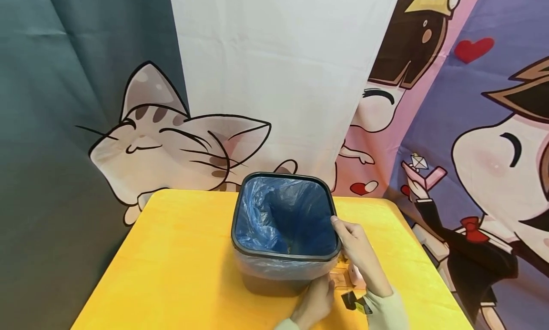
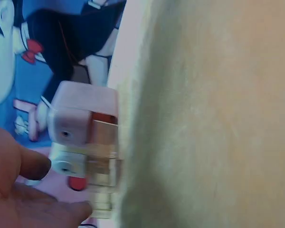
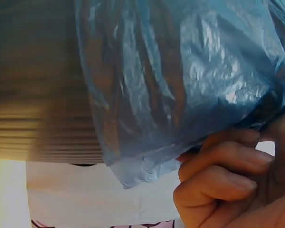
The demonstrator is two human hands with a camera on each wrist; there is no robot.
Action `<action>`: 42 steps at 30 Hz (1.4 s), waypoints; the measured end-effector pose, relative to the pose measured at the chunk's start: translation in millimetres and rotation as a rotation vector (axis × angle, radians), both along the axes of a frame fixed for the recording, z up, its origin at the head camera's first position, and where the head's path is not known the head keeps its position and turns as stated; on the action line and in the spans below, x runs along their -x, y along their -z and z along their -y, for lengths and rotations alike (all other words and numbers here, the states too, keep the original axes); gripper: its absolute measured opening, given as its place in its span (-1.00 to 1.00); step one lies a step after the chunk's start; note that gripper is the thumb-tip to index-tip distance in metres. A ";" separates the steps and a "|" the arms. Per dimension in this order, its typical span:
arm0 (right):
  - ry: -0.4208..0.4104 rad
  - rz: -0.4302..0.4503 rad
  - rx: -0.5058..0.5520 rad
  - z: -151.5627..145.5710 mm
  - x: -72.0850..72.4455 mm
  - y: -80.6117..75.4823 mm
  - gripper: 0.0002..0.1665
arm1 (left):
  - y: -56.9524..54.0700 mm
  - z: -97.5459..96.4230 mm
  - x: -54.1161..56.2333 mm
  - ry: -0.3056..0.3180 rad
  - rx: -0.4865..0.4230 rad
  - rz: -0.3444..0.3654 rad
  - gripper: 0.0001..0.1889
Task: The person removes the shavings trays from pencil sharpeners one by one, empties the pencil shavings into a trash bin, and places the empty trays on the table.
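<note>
A dark square trash bin [image 1: 272, 285] stands on the yellow table, lined with a blue plastic bag [image 1: 261, 225] folded out over its black rim. My right hand [image 1: 351, 242] grips the rim on the right side, thumb on top; in the right wrist view its fingers curl under the bag's overhang [image 3: 156, 80]. Low beside the bin's near right corner is my left hand [image 1: 316, 299]. Its thumb and fingers are spread apart in the left wrist view, holding nothing, close to a pale pink block-like object [image 2: 83, 107] and a clear amber-tinted piece [image 2: 104, 142].
The yellow tablecloth [image 1: 180, 254] extends left of the bin. Small black pieces [image 1: 349, 300], one with a yellow patch, show beside the right sleeve. Cartoon-printed curtains [image 1: 274, 73] hang behind and to the sides of the table.
</note>
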State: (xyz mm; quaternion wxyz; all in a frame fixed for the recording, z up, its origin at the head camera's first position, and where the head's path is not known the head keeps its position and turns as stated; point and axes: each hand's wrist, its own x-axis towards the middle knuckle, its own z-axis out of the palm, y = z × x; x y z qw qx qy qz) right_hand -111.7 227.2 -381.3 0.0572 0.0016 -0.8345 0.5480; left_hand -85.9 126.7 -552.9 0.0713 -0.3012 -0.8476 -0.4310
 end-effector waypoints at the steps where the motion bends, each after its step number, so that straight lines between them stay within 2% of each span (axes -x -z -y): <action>1: 0.003 -0.003 -0.008 -0.5 -0.2 0.3 -0.39 | -2.6 2.7 -1.0 0.012 0.002 0.013 -0.64; 3: 0.005 -0.009 -0.022 -0.8 -0.7 0.2 -0.40 | -8.1 9.2 -2.6 0.041 0.014 0.047 -0.66; 7: -0.002 -0.030 -0.018 -1.3 -1.0 -0.9 -0.44 | -29.2 29.8 -8.3 0.157 0.050 0.167 -0.79; 9: -0.025 -0.057 -0.007 -1.8 -0.2 -1.5 -0.49 | -37.7 41.2 -10.1 0.190 0.080 0.215 -0.82; 12: -0.079 -0.101 0.008 -5.0 1.5 -1.9 -0.52 | -46.7 55.0 -10.7 0.226 0.105 0.227 -0.80; 16: -0.137 -0.152 0.004 -11.4 3.5 -1.6 -0.49 | -54.3 69.3 -10.2 0.266 0.080 0.167 -0.74; 19: -0.173 -0.164 -0.003 -15.3 4.5 -1.5 -0.50 | -58.9 78.7 -11.9 0.260 0.076 0.151 -0.75; 22: -0.200 -0.153 -0.003 -17.0 5.5 -1.6 -0.51 | -63.1 87.1 -14.6 0.245 0.083 0.184 -0.70; 27: -0.174 -0.138 -0.002 -16.5 6.6 -2.9 -0.51 | -69.6 98.6 -14.7 0.277 0.041 0.233 -0.66; 31: -0.150 -0.108 0.046 -14.1 4.5 -3.0 -0.51 | -73.2 113.9 -14.2 0.265 -0.004 0.269 -0.68; 33: -0.134 -0.079 0.080 -11.2 2.1 -2.9 -0.50 | -76.1 125.4 -15.4 0.264 -0.026 0.337 -0.68; 37: -0.114 -0.060 0.082 -7.2 -3.5 -2.1 -0.49 | -80.6 153.2 -17.5 0.274 -0.062 0.387 -0.69; 38: -0.115 -0.062 0.084 -7.1 -4.4 -1.7 -0.49 | -81.2 161.9 -17.9 0.273 -0.070 0.388 -0.69; 40: -0.130 -0.080 0.068 -9.7 -6.6 -0.9 -0.50 | -81.7 181.0 -17.9 0.246 -0.066 0.344 -0.69; 42: -0.140 -0.111 0.049 -17.1 -9.5 0.5 -0.52 | -84.3 202.7 -17.8 0.208 -0.049 0.356 -0.69</action>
